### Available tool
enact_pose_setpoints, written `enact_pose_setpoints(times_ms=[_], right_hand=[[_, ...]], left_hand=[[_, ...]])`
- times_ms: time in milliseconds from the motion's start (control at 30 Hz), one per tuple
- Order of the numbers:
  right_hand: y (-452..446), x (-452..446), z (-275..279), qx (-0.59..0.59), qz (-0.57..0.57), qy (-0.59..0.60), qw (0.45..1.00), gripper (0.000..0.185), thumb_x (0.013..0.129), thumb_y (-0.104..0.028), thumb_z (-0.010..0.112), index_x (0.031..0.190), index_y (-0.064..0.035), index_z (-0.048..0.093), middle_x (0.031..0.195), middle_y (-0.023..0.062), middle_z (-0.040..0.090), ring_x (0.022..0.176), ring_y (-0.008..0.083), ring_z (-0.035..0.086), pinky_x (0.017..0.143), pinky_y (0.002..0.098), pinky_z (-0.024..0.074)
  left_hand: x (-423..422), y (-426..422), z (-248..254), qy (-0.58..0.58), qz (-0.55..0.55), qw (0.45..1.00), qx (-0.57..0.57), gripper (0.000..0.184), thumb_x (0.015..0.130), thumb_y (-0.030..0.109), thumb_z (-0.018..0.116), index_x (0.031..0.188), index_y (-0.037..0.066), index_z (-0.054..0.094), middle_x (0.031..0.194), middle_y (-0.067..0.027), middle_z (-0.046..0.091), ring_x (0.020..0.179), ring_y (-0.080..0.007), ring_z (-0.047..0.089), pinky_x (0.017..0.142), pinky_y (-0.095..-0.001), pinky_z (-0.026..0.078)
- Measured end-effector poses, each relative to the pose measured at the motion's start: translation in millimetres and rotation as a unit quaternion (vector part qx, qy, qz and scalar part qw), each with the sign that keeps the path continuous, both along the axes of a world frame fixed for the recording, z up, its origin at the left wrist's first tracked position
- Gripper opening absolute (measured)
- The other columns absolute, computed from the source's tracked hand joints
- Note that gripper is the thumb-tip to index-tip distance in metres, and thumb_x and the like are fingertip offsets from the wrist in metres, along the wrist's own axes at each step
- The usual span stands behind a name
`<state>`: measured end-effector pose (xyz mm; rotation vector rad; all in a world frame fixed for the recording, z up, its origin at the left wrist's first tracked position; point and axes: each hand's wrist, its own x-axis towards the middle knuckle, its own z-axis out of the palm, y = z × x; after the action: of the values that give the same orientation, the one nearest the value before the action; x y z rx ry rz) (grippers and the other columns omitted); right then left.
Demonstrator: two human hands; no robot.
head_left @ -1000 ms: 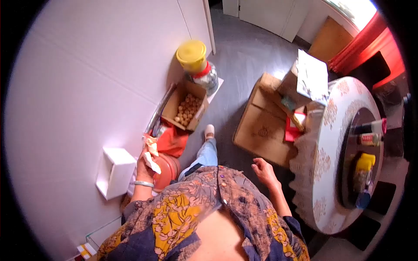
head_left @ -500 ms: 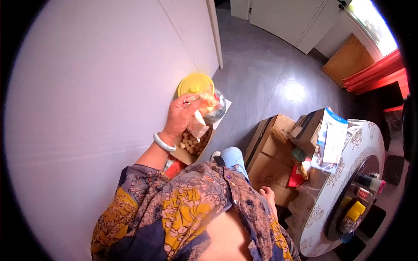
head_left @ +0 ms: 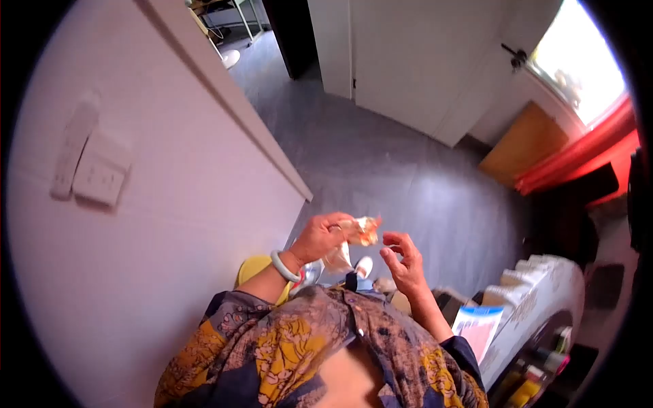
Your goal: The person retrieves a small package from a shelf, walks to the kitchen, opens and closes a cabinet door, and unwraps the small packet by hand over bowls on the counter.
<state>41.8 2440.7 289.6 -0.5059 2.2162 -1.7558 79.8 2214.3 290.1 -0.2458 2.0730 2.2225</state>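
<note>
My left hand [head_left: 318, 239], with a pale bangle [head_left: 286, 266] at the wrist, is closed on a crumpled plastic bag [head_left: 366, 231]. The bag is whitish with orange patches, and part of it hangs below the fingers. What is inside it, if anything, I cannot make out. My right hand [head_left: 406, 264] is raised just to the right of the bag, apart from it. Its fingers are curved, with a gap to the thumb, and nothing shows in them.
A yellow lid [head_left: 255, 268] is partly hidden behind my left forearm, by the wall [head_left: 170, 224] with its socket [head_left: 101, 178]. On the right stands a table with a patterned cloth [head_left: 554, 289], a leaflet [head_left: 478, 326] at its edge. A door [head_left: 415, 68] is ahead.
My left hand has moved away from the yellow lid and the box of round brown things, carrying the bag forward. My right hand has come up beside it. The view has tilted up.
</note>
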Motion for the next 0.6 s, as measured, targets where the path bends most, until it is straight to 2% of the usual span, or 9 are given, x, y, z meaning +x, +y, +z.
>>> enact_pose_setpoints(times_ms=[67, 100, 133, 233, 300, 367, 400, 500, 600], right_hand=[[-25.7, -64.1, 9.7, -0.027, 0.000, -0.035, 0.999, 0.023, 0.085, -0.013, 0.066, 0.106, -0.0039, 0.061, 0.094, 0.0047, 0.061, 0.085, 0.0138, 0.060, 0.067, 0.0260, 0.0482], [-29.8, -59.9, 17.8, -0.049, 0.015, -0.039, 0.998, 0.023, 0.086, -0.013, 0.065, 0.106, -0.0034, 0.061, 0.094, 0.0044, 0.061, 0.086, 0.0132, 0.059, 0.069, 0.0259, 0.0486], [-33.9, -94.2, -7.6, -0.110, 0.009, -0.064, 0.992, 0.019, 0.088, -0.010, 0.063, 0.105, -0.0004, 0.061, 0.094, 0.0036, 0.062, 0.090, 0.0121, 0.058, 0.074, 0.0259, 0.0487], [-60.3, -162.5, -6.3, -0.147, -0.029, -0.063, 0.987, 0.015, 0.092, -0.008, 0.058, 0.104, 0.0011, 0.062, 0.096, 0.0027, 0.063, 0.090, 0.0114, 0.058, 0.082, 0.0267, 0.0466], [-77.3, -204.7, 4.4, -0.182, -0.061, -0.136, 0.972, 0.014, 0.091, -0.010, 0.059, 0.101, -0.0001, 0.062, 0.094, 0.0022, 0.063, 0.088, 0.0107, 0.056, 0.081, 0.0246, 0.0439], [-90.9, -244.2, 18.2, -0.150, -0.088, -0.117, 0.978, 0.010, 0.089, -0.010, 0.060, 0.097, -0.0022, 0.060, 0.091, 0.0004, 0.060, 0.086, 0.0097, 0.054, 0.079, 0.0235, 0.0432], [-101.8, -265.7, 27.6, -0.165, -0.088, -0.105, 0.977, 0.009, 0.089, -0.010, 0.060, 0.095, -0.0032, 0.059, 0.089, -0.0001, 0.058, 0.084, 0.0092, 0.053, 0.077, 0.0234, 0.0430], [-125.1, -312.6, 39.1, -0.146, -0.119, -0.060, 0.980, 0.009, 0.088, -0.011, 0.060, 0.090, -0.0039, 0.055, 0.087, 0.0005, 0.056, 0.082, 0.0100, 0.052, 0.075, 0.0251, 0.0432], [-143.9, -356.3, 30.1, -0.195, -0.150, -0.055, 0.968, 0.006, 0.090, -0.008, 0.056, 0.092, -0.0026, 0.055, 0.088, 0.0009, 0.055, 0.083, 0.0103, 0.052, 0.076, 0.0249, 0.0435]], left_hand=[[-55.8, -6.3, 6.1, -0.021, -0.032, 0.998, 0.048, 0.019, 0.090, 0.014, 0.064, 0.103, 0.000, 0.065, 0.091, 0.0005, 0.064, 0.081, -0.0052, 0.057, 0.070, -0.0203, 0.048], [-42.6, -1.1, 18.5, 0.008, -0.033, 0.999, 0.012, 0.019, 0.090, 0.014, 0.064, 0.104, 0.001, 0.065, 0.091, 0.0008, 0.064, 0.082, -0.0049, 0.057, 0.071, -0.0205, 0.047], [-76.9, -5.2, 18.3, 0.010, -0.035, 0.999, 0.015, 0.020, 0.090, 0.014, 0.063, 0.105, 0.002, 0.065, 0.091, 0.0010, 0.064, 0.083, -0.0047, 0.057, 0.071, -0.0205, 0.047], [-155.0, -29.2, 3.8, 0.033, -0.040, 0.999, 0.015, 0.022, 0.089, 0.017, 0.065, 0.105, 0.002, 0.065, 0.091, 0.0009, 0.064, 0.082, -0.0048, 0.056, 0.070, -0.0205, 0.047], [-205.7, -45.8, -6.8, 0.084, -0.052, 0.995, -0.008, 0.023, 0.089, 0.019, 0.065, 0.106, 0.002, 0.065, 0.091, 0.0008, 0.064, 0.080, -0.0051, 0.057, 0.069, -0.0205, 0.047], [-258.3, -60.1, -3.9, 0.012, -0.104, 0.986, 0.128, 0.027, 0.089, 0.022, 0.065, 0.108, 0.002, 0.065, 0.091, -0.0005, 0.065, 0.079, -0.0056, 0.057, 0.068, -0.0209, 0.048], [-286.4, -66.9, -1.1, -0.007, -0.125, 0.987, 0.103, 0.030, 0.089, 0.022, 0.065, 0.111, 0.003, 0.064, 0.090, -0.0016, 0.065, 0.077, -0.0060, 0.058, 0.067, -0.0207, 0.048], [-346.3, -94.4, 30.3, -0.049, -0.181, 0.971, 0.152, 0.033, 0.089, 0.024, 0.064, 0.114, 0.002, 0.063, 0.091, -0.0023, 0.065, 0.077, -0.0066, 0.058, 0.067, -0.0212, 0.048], [-385.8, -119.5, 29.2, -0.007, -0.177, 0.976, 0.129, 0.033, 0.090, 0.026, 0.060, 0.112, 0.002, 0.065, 0.093, -0.0022, 0.066, 0.081, -0.0079, 0.058, 0.071, -0.0226, 0.048]])
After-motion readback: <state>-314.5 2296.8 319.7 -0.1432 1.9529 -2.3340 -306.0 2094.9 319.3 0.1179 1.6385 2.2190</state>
